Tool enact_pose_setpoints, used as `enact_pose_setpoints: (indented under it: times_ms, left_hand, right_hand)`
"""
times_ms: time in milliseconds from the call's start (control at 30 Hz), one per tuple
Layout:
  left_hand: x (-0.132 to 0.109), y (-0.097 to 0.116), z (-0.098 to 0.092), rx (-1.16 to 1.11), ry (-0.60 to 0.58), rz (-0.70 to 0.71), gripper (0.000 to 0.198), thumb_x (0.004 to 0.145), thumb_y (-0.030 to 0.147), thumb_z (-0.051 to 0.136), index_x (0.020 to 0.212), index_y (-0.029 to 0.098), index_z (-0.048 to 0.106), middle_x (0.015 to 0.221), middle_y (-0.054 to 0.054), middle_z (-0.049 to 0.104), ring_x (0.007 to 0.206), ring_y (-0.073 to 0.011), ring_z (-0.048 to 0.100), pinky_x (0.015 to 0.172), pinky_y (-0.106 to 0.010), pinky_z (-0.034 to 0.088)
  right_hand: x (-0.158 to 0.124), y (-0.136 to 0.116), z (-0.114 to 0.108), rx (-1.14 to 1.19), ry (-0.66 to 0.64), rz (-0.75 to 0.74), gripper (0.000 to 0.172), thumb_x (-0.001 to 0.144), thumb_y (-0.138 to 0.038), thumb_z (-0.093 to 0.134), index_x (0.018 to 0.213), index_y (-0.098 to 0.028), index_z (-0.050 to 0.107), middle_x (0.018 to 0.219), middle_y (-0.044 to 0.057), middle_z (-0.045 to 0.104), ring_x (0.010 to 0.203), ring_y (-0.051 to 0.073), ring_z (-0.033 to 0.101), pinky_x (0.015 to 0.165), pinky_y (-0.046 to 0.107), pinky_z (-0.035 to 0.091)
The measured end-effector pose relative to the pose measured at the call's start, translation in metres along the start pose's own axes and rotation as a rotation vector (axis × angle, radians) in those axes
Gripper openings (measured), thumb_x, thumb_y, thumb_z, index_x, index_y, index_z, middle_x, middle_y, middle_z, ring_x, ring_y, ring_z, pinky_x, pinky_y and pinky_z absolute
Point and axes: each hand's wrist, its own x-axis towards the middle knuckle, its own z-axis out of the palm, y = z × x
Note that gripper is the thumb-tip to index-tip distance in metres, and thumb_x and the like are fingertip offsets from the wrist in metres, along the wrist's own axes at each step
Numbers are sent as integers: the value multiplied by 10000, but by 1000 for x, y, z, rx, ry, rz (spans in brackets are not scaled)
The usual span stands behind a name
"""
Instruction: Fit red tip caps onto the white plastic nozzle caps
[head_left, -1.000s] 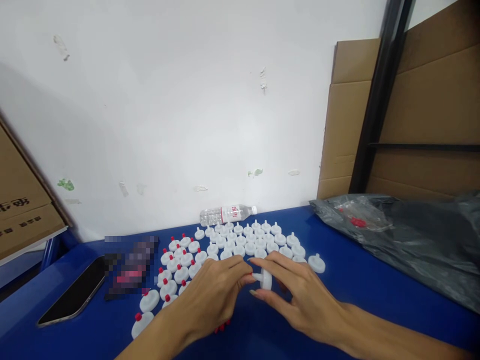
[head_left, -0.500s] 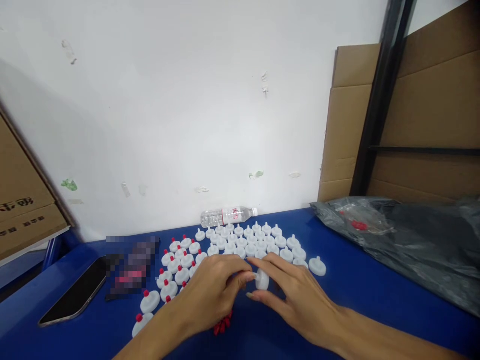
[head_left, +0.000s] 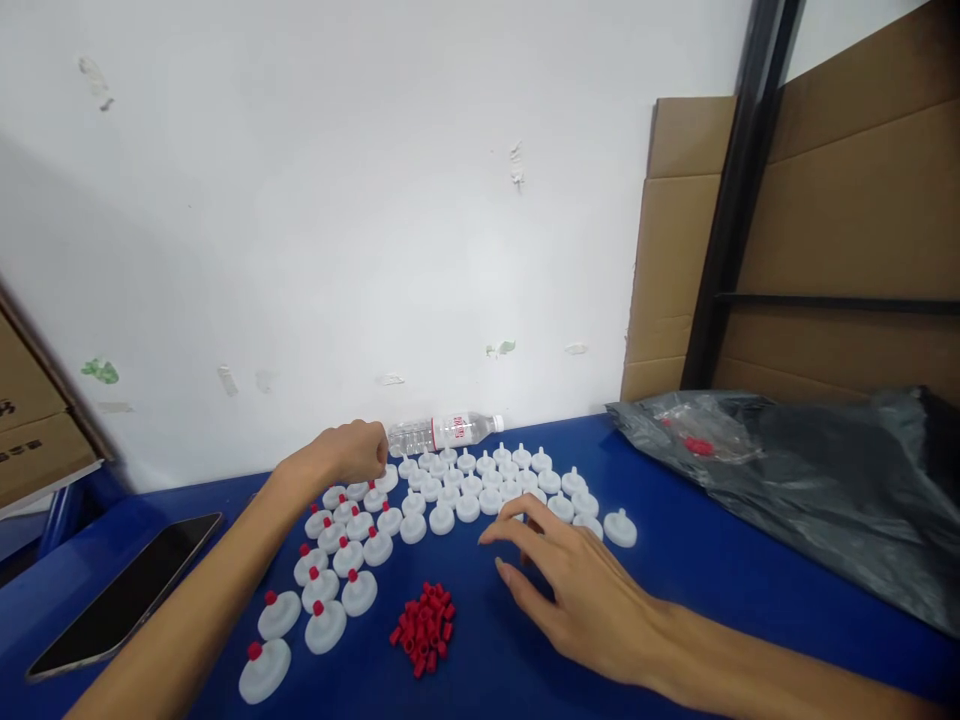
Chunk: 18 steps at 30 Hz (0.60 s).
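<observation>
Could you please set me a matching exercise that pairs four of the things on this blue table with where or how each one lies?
Things:
1. phone
2. water bottle
3. pile of red caps
4. grey plastic bag

Places:
A. crumpled at the far right
B. on its side along the wall
C. heaped on the near side of the white discs
D. flat at the left edge, screen dark

Pairs: 1-D, 2-B, 3-C, 4-A.
</observation>
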Motion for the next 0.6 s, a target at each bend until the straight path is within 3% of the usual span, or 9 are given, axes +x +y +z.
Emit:
enact_pose_setpoints:
  times_ms: [133,600]
  left_hand:
    - [2,9,5,79,-143,-5,293,995,337,640,1236,172,631,1229,-90,657,1030,-229,675,870,-421,588]
    - [8,16,15,142,-166,35,310,993,343,642,1251,173,624,1250,-94,649,1053,-238,669,890,-437,581]
  right_hand:
    - [0,0,-1,-11,9,-21,249,1001,-211,470,1209,-302,573,1240,30,558,647,96,561,646,298,466]
    - [-2,0,-2,-23,15,-56,216,991,-189,472,1126,-276,617,1178,20,583,632,89,546,622,285,435]
